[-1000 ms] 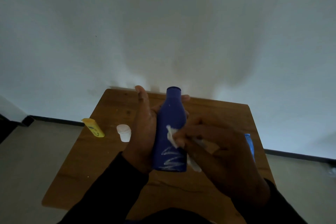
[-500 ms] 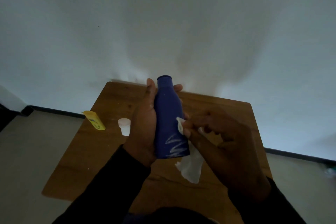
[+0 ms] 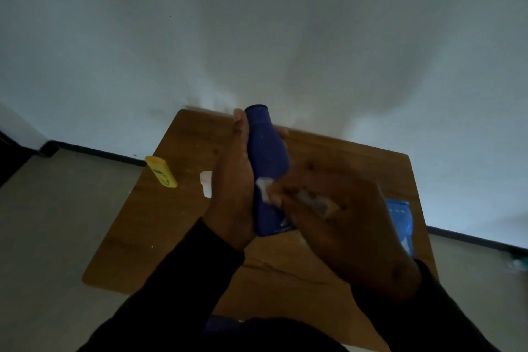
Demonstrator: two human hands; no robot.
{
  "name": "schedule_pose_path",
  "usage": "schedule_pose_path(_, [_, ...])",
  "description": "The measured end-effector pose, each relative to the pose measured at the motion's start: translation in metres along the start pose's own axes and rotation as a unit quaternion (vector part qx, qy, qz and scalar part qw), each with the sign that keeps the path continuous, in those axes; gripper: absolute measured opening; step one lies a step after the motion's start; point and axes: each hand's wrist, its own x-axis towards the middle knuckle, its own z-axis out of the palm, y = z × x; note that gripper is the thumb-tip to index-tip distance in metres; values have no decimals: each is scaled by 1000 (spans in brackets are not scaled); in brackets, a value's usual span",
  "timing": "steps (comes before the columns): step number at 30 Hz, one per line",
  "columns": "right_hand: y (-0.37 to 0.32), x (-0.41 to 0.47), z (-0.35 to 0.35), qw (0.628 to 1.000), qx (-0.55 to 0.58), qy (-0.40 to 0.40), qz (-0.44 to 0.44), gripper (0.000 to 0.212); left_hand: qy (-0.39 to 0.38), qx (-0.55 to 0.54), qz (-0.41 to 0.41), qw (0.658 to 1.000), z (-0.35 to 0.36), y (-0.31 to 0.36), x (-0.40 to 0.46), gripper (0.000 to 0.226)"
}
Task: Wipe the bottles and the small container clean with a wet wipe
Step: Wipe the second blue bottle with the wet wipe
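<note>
Above the table, dark-blue bottle, wipe against it.

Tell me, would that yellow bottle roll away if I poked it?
Probably not far. The yellow bottle lies on its side on the table, and its end looks squarish and flattened, so it would likely slide or flop over once. It looks like small plastic, so probably light and easy to shove.

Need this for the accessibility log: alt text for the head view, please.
A left hand holds a dark blue bottle above a wooden table while the right hand rubs a white wipe against it. A yellow bottle lies to the left.
</note>
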Motion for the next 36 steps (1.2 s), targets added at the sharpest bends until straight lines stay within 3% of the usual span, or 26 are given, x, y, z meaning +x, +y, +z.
schedule_pose_path(3, [4,12,0,999,-10,36,33,6,-2,-6,-2,1000,-8,10,5,56])
schedule_pose_path(7, [-15,15,12,998,-10,-58,-8,8,1,-30,24,999,-14,26,12,52])
schedule_pose_path(12, [-13,43,21,998,-42,28,46,12,3,-24,28,999,-22,43,25,52])
schedule_pose_path(16, [-31,42,31,997,-44,-54,26,10,-14,-26,6,1000,-30,59,30,56])
schedule_pose_path(21, [-24,66,39,988,-113,72,70,5,-33,37,-22,999,-33,61,33,62])
schedule_pose_path(26, [-44,54,58,998,-36,-7,41,11,-41,-15,-43,998,-42,71,38,61])
schedule_pose_path(31, [-34,65,59,987,-100,72,100,4,-61,32,-92,993,-51,76,37,65])
schedule_pose_path(36, [-55,48,66,995,-62,6,81,11,-75,9,-105,992,-56,87,41,71])
